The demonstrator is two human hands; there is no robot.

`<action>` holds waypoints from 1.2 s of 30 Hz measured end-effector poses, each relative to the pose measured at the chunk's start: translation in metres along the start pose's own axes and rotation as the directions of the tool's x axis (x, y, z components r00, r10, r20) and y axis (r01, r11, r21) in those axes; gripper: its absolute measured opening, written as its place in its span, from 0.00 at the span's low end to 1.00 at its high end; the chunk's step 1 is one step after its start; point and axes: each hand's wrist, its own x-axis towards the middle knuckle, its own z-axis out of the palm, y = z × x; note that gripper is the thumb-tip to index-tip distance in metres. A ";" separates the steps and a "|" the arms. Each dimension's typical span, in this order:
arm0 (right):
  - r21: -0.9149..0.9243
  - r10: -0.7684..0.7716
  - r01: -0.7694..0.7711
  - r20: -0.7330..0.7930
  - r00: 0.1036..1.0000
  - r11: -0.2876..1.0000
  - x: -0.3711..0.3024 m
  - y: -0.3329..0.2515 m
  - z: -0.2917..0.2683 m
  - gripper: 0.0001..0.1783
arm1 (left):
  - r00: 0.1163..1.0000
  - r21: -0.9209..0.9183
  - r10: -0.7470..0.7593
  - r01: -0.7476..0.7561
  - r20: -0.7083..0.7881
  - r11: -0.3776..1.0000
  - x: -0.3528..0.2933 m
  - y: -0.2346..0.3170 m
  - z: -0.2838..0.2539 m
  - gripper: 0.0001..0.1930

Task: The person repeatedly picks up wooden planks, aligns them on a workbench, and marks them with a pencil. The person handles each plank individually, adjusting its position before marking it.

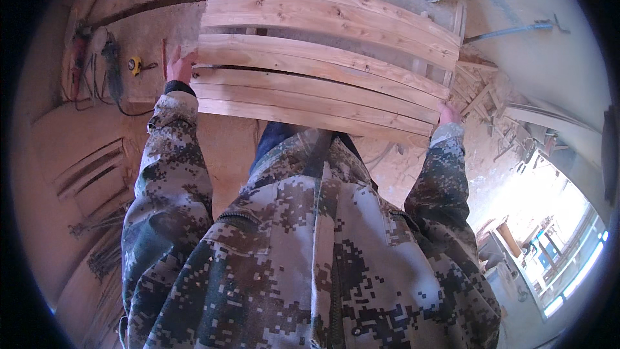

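Several pale wooden boards (323, 58) lie side by side across the workbench in front of me, with gaps between some of them. My left hand (181, 66) is at the left ends of the nearer boards, its fingertips against the wood. At the opposite ends, my right hand (449, 114) closes round the edge of the near boards (310, 106), its fingers partly hidden. The near boards overhang the bench's front edge, close to my body.
Left on the bench are an angle grinder (112, 68) with a cord and a yellow tape measure (134, 65). A blue bar clamp (510, 31) extends at the far right. Wood offcuts (481, 90) are piled below it. More wood pieces (97, 168) lie at lower left.
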 end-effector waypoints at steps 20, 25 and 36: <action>0.487 0.436 -0.540 0.320 0.841 0.686 -0.041 0.005 -0.012 0.30 | 0.995 -0.140 -0.044 0.056 0.087 0.989 -0.033 -0.076 -0.023 0.27; 0.640 0.329 -0.485 0.357 0.874 0.596 -0.069 -0.019 -0.017 0.25 | 0.992 -0.001 -0.042 0.043 0.115 0.999 -0.033 -0.069 -0.027 0.27; 0.610 0.160 -0.438 0.456 0.875 0.661 -0.057 0.013 -0.010 0.25 | 0.906 0.660 0.311 -0.422 0.288 0.622 -0.036 -0.083 -0.038 0.24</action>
